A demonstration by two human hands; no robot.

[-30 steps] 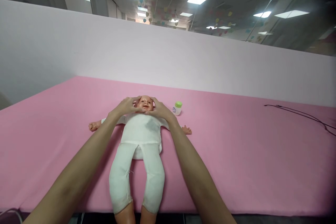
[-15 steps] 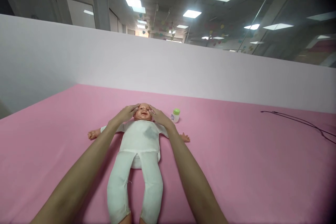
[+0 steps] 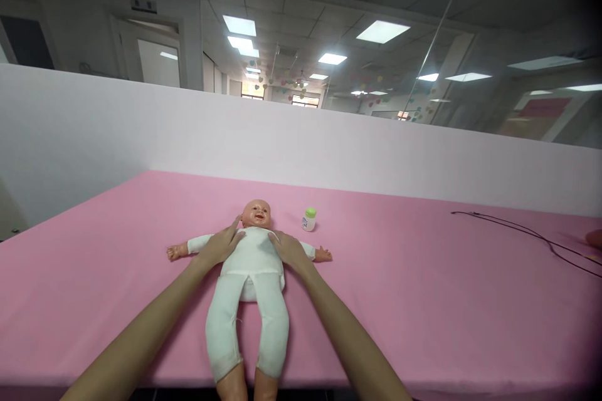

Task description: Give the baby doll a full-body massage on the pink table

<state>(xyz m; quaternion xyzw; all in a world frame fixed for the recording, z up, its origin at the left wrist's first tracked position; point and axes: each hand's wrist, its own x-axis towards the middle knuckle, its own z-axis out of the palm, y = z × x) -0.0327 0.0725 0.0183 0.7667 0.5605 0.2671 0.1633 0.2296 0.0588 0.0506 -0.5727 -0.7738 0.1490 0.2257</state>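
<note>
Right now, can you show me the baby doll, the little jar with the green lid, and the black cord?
Baby doll (image 3: 250, 258): head view, on its white shirt.
Little jar (image 3: 309, 223): head view, on its side below the lid.
Black cord (image 3: 509, 223): head view, along its middle.

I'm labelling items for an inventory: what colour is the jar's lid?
Bright green; the lid shows best in the head view.

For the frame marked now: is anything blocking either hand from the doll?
Nothing visible does. The left hand and right hand both appear to rest against the sides of the doll's upper body. The green-lidded jar stands beyond the right hand, and the cable lies well off to the right.
</note>
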